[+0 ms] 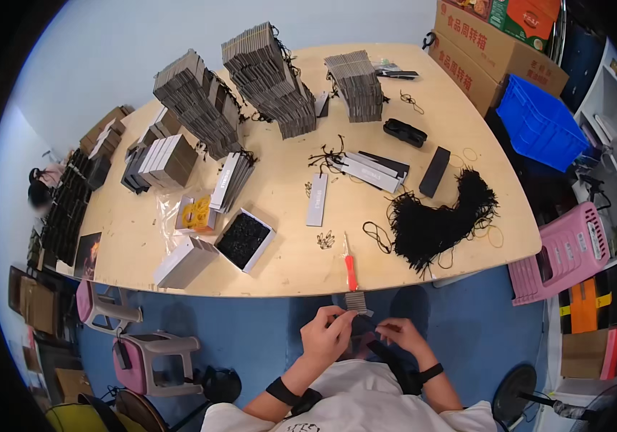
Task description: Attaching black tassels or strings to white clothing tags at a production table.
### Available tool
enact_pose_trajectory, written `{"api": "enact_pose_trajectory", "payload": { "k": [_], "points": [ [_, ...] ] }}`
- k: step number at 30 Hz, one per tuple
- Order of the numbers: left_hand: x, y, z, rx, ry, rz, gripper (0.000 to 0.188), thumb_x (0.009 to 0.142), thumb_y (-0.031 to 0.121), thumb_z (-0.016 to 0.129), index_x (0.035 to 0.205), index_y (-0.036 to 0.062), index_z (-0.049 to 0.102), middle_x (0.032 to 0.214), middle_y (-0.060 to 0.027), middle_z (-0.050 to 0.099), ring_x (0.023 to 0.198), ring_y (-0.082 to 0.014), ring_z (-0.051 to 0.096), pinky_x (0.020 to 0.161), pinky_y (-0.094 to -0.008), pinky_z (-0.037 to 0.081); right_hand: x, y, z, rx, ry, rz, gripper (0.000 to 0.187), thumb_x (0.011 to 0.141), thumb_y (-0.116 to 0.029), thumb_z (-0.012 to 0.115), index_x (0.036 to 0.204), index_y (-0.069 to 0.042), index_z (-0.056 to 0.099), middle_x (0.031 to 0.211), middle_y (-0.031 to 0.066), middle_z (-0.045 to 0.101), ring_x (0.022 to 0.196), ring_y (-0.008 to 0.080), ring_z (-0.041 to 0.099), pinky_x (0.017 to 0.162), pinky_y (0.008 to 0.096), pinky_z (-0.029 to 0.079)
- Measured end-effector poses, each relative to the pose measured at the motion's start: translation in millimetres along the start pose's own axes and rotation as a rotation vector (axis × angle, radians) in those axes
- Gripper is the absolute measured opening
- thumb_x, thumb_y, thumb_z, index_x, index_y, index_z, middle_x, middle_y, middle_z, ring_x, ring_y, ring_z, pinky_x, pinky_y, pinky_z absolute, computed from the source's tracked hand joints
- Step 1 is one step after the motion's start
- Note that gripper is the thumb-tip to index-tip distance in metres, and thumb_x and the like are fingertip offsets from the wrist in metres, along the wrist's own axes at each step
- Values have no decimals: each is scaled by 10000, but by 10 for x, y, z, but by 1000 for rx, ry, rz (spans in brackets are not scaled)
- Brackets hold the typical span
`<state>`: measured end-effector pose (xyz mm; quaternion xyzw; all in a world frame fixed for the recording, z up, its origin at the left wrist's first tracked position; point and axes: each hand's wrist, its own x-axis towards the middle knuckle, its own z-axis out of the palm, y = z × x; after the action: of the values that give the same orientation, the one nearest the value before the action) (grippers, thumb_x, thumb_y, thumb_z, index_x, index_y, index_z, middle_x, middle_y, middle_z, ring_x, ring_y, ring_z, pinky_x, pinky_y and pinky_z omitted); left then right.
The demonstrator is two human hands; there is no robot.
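While the left hand (326,337) clamps its fingers on the grey ribbed piece (356,302), it sits just nearside of the red-handled tool (351,273) | long axis: unclear | nearer: left hand | right hand (405,335): finger grip unclear

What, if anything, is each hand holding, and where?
Left hand: apparently a small grey ridged piece, pinched at its near end. Right hand: can't tell; detail between the fingers is too small.
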<state>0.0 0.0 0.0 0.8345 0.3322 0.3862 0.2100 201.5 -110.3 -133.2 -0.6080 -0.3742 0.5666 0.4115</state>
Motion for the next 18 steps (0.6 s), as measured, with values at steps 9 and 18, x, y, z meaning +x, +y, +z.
{"api": "enact_pose_trajectory", "payload": {
  "k": [9, 18],
  "points": [
    [-3, -68, 33, -144, 19, -29, 197, 765, -45, 711, 929, 62, 701, 892, -82, 603, 650, -168, 613, 539, -263, 493, 69, 19, 115, 85, -27, -21, 167, 932, -139, 650, 1000, 9, 689, 768, 46, 674, 650, 94, 622, 561, 224, 486],
    [48, -6, -23, -265, -68, -180, 196, 783, -54, 701, 943, 50, 655, 929, -106, 603, 715, -197, 604, 620, -279, 500, 79, 46, 132, 90, -32, -40, 150, 933, -130, 645, 996, -1, 689, 763, 31, 668, 663, 89, 622, 562, 222, 483]
  ]
}}
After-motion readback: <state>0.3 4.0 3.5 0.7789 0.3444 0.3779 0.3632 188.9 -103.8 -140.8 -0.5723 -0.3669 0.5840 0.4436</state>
